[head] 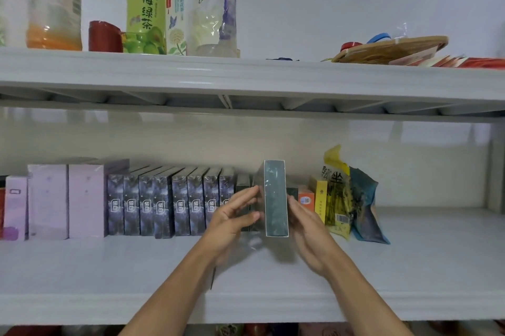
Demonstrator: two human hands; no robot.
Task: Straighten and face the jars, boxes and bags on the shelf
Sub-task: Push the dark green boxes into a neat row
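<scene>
Both hands, left [232,215] and right [306,222], pinched the box [275,199], seemingly light, stiff and slippery, by its sides.

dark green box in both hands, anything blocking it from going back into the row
Nothing visible fills the slot. The dark green box is held in front of a gap between the dark boxes on its left and the orange box on its right.
</scene>
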